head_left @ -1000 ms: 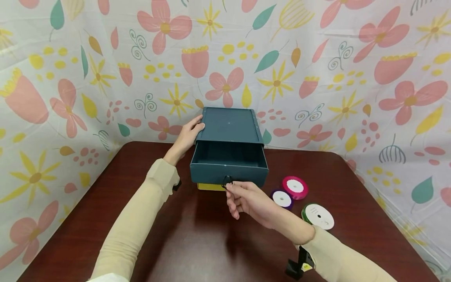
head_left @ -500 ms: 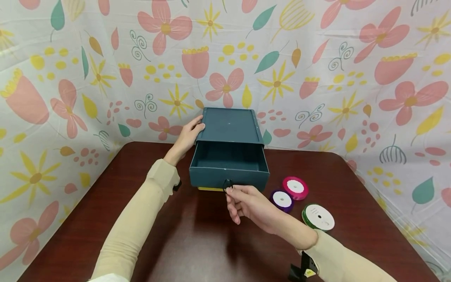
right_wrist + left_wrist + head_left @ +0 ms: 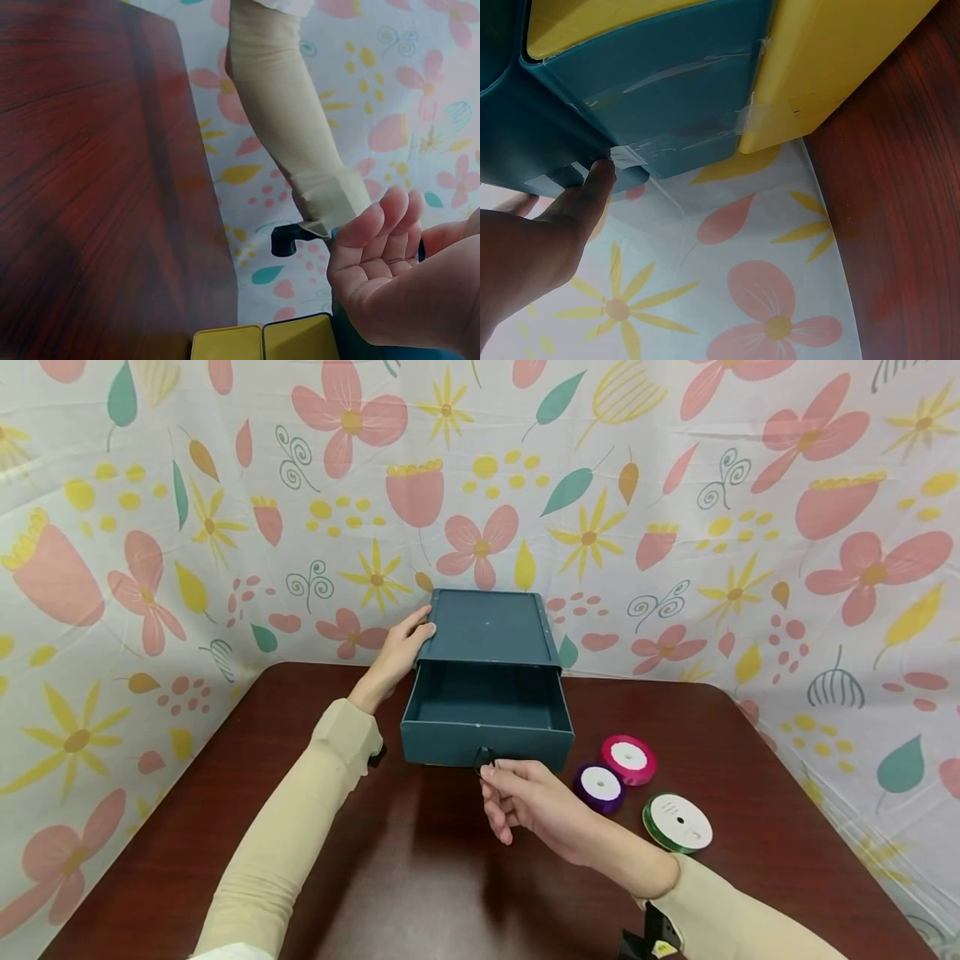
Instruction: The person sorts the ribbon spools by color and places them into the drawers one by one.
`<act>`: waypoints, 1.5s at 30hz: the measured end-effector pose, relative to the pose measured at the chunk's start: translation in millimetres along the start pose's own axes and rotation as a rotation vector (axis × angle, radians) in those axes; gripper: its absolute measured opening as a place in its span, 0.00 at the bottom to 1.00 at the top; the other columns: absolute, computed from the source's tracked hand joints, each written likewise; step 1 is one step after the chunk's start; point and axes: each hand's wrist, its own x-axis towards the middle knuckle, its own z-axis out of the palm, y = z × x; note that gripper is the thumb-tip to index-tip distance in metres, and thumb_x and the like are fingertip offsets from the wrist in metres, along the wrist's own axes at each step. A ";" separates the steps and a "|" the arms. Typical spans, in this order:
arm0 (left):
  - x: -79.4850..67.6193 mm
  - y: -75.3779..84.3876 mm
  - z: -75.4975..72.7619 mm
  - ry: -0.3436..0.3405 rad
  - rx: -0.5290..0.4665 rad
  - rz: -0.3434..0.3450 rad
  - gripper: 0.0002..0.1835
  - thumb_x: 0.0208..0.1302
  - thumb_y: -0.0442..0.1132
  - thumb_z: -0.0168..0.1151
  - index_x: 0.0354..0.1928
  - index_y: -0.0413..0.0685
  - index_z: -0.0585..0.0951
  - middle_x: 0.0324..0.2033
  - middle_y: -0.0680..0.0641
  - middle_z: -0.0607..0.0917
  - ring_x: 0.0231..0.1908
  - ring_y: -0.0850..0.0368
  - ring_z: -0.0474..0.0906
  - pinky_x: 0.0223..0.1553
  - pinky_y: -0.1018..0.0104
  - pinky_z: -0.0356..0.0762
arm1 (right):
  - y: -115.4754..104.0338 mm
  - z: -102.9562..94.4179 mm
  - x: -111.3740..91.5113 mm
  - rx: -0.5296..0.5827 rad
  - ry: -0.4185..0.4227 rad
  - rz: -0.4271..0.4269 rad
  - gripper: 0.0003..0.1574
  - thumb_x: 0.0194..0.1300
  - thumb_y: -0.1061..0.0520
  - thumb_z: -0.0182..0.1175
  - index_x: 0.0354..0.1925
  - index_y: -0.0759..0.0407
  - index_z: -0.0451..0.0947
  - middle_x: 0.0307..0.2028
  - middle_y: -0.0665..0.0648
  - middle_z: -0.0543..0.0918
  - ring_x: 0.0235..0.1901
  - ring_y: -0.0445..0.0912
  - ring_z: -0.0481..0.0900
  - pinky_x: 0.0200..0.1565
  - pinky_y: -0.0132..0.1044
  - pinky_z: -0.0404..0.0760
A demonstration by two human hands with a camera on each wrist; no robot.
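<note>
A dark teal drawer unit stands on the table, its top drawer pulled well out. The inside of that drawer, as far as it shows, is bare. My right hand pinches the black loop handle on the drawer front between thumb and forefinger, the other fingers loosely bent. My left hand rests against the unit's left side near the top. In the left wrist view, the left fingers press on the teal side wall, which carries clear tape.
Three ribbon spools lie right of the unit: pink, purple and green. Yellow lower drawers show under the teal one in the right wrist view. A flowered cloth hangs behind the dark wooden table.
My right hand has drawn the top drawer further out toward me by its loop handle, covering more of the yellow front below. The left hand has stayed at the unit's side.
</note>
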 end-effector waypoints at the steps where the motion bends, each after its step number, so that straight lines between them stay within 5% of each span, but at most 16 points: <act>1: 0.3 0.1 0.0 0.001 0.000 -0.001 0.30 0.76 0.52 0.43 0.76 0.59 0.54 0.75 0.47 0.56 0.73 0.49 0.54 0.71 0.50 0.57 | -0.1 0.3 -0.2 0.000 0.002 0.000 0.19 0.76 0.46 0.45 0.33 0.57 0.70 0.20 0.49 0.75 0.20 0.40 0.74 0.31 0.31 0.78; 22: 0.7 0.6 0.2 0.001 -0.024 -0.011 0.30 0.75 0.52 0.44 0.76 0.61 0.55 0.74 0.48 0.57 0.73 0.49 0.55 0.70 0.49 0.58 | 4.1 2.2 -2.7 -0.001 0.022 0.042 0.19 0.75 0.45 0.48 0.34 0.58 0.71 0.20 0.49 0.75 0.21 0.39 0.75 0.31 0.30 0.78; 29: -17.3 29.0 1.3 -0.023 -0.043 -0.042 0.30 0.76 0.44 0.42 0.76 0.51 0.53 0.75 0.42 0.55 0.73 0.45 0.55 0.70 0.48 0.58 | 7.2 1.8 -2.9 -0.003 0.024 0.034 0.20 0.75 0.45 0.48 0.34 0.59 0.70 0.21 0.49 0.75 0.20 0.40 0.74 0.31 0.30 0.78; 33: -16.9 29.2 0.8 -0.024 -0.034 -0.037 0.30 0.76 0.44 0.42 0.76 0.51 0.53 0.75 0.43 0.55 0.73 0.46 0.54 0.71 0.49 0.57 | 9.5 2.3 -4.7 -0.029 0.030 0.016 0.21 0.75 0.46 0.48 0.36 0.63 0.71 0.20 0.49 0.74 0.20 0.40 0.74 0.30 0.30 0.78; 39: -17.5 29.1 0.5 -0.021 -0.025 -0.033 0.30 0.77 0.44 0.42 0.76 0.51 0.53 0.75 0.44 0.54 0.74 0.47 0.51 0.72 0.49 0.56 | 22.7 0.4 -11.6 -0.231 0.047 -0.081 0.18 0.74 0.52 0.51 0.38 0.67 0.73 0.20 0.56 0.75 0.19 0.40 0.75 0.28 0.34 0.80; 45: -12.5 22.0 -0.6 -0.029 -0.037 -0.034 0.30 0.76 0.45 0.43 0.76 0.53 0.53 0.75 0.45 0.54 0.74 0.47 0.52 0.71 0.48 0.57 | 37.8 -12.8 -22.1 -0.581 0.037 -0.187 0.07 0.71 0.53 0.56 0.38 0.54 0.77 0.23 0.57 0.80 0.21 0.41 0.76 0.26 0.34 0.80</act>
